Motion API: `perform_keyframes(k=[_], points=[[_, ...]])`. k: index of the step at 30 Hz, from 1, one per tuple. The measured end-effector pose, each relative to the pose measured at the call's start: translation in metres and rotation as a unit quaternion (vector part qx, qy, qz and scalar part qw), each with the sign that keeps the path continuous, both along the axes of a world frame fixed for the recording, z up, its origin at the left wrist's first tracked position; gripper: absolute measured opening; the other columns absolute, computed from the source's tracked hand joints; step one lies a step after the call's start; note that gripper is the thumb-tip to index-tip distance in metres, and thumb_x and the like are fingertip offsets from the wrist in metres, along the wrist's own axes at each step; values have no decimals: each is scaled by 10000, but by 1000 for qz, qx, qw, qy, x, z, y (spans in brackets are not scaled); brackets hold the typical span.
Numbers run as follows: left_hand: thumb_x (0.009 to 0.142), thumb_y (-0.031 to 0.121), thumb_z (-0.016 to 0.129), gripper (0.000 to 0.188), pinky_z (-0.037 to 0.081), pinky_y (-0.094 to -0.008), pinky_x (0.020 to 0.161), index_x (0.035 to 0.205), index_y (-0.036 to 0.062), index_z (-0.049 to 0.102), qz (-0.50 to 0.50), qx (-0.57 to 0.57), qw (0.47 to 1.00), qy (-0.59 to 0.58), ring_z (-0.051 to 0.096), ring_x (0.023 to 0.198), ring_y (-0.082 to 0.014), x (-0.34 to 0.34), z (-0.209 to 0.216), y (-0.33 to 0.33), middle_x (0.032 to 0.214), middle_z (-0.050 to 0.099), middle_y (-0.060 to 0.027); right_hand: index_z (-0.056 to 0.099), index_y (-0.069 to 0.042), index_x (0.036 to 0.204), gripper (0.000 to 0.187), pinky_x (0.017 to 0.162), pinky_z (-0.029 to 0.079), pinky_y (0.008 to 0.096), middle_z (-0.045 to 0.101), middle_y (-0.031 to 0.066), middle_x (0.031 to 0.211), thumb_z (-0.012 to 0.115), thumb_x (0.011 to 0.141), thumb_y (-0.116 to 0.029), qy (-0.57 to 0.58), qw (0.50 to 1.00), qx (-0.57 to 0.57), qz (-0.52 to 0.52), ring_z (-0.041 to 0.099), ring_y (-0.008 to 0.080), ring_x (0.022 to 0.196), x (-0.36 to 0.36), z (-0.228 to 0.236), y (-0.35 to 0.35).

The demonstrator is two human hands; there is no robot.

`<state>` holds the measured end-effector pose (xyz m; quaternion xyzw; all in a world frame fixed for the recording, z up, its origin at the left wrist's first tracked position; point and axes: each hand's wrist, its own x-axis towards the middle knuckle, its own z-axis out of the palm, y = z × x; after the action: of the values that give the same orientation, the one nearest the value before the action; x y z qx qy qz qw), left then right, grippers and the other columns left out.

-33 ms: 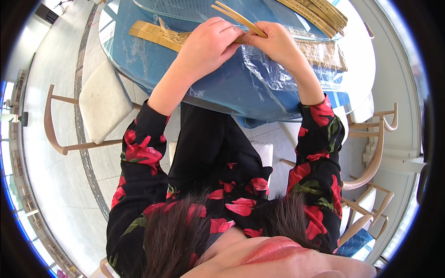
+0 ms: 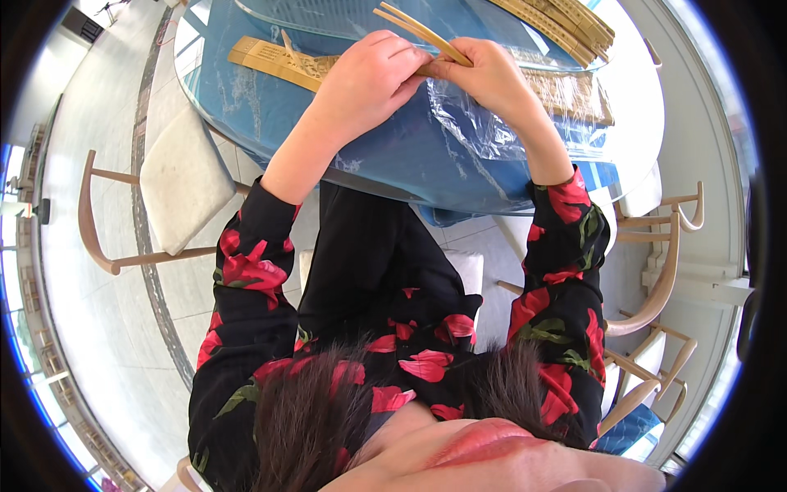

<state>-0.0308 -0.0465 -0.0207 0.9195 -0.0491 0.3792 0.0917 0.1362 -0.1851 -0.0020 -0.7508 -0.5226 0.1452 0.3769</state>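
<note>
The right hand is closed around a pair of wooden sticks; the left hand is curled, its fingertips beside the right's, and whether anything is gripped there cannot be told. The sticks are angled from the right fingers up and leftward, their far ends apart, beyond the left knuckles. To the left, a brown paper sleeve is laid on the blue table cover; its dark print is too small to be read.

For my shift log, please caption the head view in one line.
Right hand holding two thin sticks, left hand close by, over a blue table with clear wrap.
</note>
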Motion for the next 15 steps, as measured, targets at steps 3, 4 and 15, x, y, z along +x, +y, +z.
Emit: perform_keyframes(k=[3, 4, 15], points=[[817, 75, 768, 288, 547, -394, 883, 1100, 62, 717, -3, 9, 1000, -5, 654, 981, -292, 1, 0, 2, 984, 694, -76, 715, 6, 871, 369, 593, 436, 352, 566, 88, 641, 764, 866, -360, -7, 1000, 0, -7, 528, 181, 598, -2, 0, 0], [823, 75, 766, 278, 547, -395, 882, 1097, 60, 719, 1, 9, 1000, -2, 655, 979, -293, 0, 1, 1, 985, 697, -77, 714, 5, 869, 367, 593, 438, 355, 568, 91, 640, 761, 869, -359, -3, 1000, 6, -11, 531, 186, 596, -4, -1, 1], [859, 62, 761, 227, 550, -369, 830, 1083, 35, 737, 8, -58, 998, -13, 666, 955, -272, -3, 2, 9, 975, 725, -84, 738, -96, 1111, 404, 657, 477, 363, 655, 111, 779, 661, 974, -469, -114, 993, 24, -11, 608, 268, 704, 8, 14, -11]])
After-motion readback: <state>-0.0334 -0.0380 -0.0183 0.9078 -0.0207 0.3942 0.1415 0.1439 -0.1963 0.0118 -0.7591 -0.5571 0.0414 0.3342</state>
